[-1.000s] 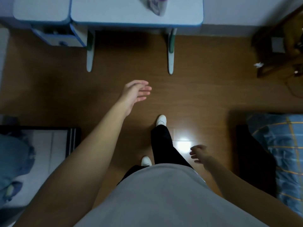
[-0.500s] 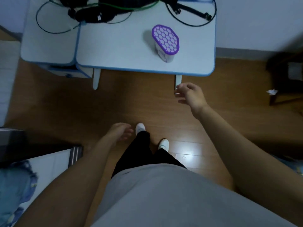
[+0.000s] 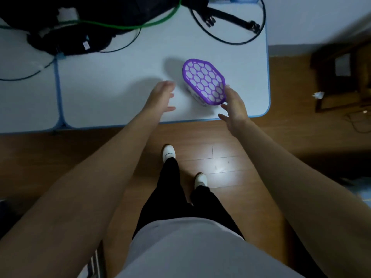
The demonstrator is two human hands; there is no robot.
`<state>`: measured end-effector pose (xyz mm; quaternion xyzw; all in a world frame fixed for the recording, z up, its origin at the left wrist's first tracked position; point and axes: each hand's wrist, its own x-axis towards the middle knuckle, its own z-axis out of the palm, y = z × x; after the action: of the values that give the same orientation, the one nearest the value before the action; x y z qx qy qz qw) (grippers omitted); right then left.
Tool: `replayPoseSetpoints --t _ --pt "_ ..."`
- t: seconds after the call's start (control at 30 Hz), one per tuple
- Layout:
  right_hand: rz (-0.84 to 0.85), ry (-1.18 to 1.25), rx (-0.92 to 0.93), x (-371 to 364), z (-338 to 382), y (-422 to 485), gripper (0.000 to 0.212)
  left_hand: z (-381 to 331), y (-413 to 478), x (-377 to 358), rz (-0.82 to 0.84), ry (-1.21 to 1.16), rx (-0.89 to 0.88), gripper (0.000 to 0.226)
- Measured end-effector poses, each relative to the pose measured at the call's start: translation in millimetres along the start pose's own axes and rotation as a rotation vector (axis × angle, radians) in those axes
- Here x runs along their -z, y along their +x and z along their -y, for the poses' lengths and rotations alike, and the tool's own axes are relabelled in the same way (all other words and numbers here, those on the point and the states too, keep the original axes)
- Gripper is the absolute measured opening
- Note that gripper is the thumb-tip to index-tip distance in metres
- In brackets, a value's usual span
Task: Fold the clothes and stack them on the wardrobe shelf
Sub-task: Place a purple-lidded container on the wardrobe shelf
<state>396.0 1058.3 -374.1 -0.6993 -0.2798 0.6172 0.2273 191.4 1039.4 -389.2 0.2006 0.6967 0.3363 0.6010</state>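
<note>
— How are the hands?

— Both are stretched out over the near part of the table (image 3: pixel 120 93). The left hand (image 3: pixel 160 97) is wide open with its fingers straight, holding nothing, just left of a white tub with a purple honeycomb lid (image 3: pixel 203 82).

— And the other?

— The right hand (image 3: pixel 233 105) is spread wide too and grips nothing. Its fingertips (image 3: pixel 227 88) are at the lid's near right rim; whether they touch it I cannot tell.

— The clothes?

— I cannot tell where they are. A black bag (image 3: pixel 70 27) and cables (image 3: pixel 230 40) lie on the far side of the table.
</note>
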Motion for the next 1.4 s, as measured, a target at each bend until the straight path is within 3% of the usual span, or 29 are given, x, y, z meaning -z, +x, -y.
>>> replayPoseSetpoints --t 0.13,0.3,0.5,0.63,0.97,1.17,1.4 --pt "-0.017 0.05 0.039 -16 -9 21 0.032 -23 36 -20 0.159 0.024 0.032 0.044" --pt "-0.059 0.181 0.092 -33 -17 28 0.052 -11 44 -30 0.187 0.001 0.008 0.058" --pt "-0.01 0.189 0.036 -32 -13 13 0.036 5 26 -30 0.166 -0.109 -0.005 0.054" --pt "0.092 0.11 0.071 -18 -12 -14 0.042 16 -17 -21 0.118 -0.182 -0.03 0.044" --pt "0.509 -0.249 0.332 9 10 -113 0.04 45 -186 1 -0.122 -0.278 -0.179 0.054" --pt "0.73 -0.34 0.481 -10 -5 -195 0.043 85 -286 13 -0.394 -0.481 -0.215 0.06" --pt "1.038 -0.41 0.592 -70 -51 -309 0.046 134 -414 63 -0.733 -0.577 -0.288 0.043"
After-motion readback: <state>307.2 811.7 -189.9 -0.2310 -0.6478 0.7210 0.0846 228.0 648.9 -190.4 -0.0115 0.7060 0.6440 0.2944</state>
